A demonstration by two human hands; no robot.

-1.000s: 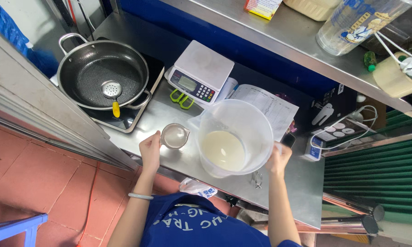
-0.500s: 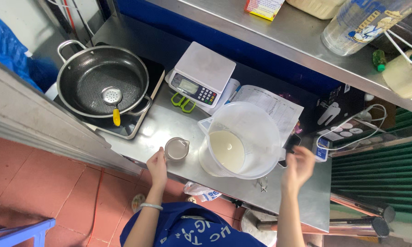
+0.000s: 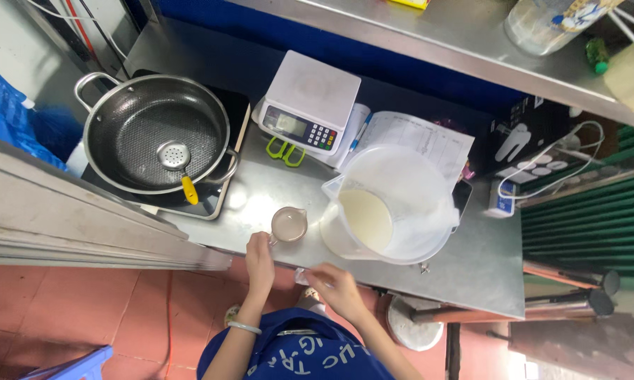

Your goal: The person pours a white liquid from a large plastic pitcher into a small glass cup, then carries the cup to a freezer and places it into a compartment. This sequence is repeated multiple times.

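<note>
2 hands low at the counter edge: my left hand [image 3: 259, 255] pinches the handle of the small glass cup [image 3: 289, 224] on the steel counter [image 3: 486, 267], just left of the big plastic pitcher [image 3: 394, 204] of milky liquid. my right hand [image 3: 337, 285] hangs loose, empty, below the pitcher. best, i judge, to lift the cup level and slow, free hand steadying the pitcher, clear of the scale [image 3: 310, 102].
</note>
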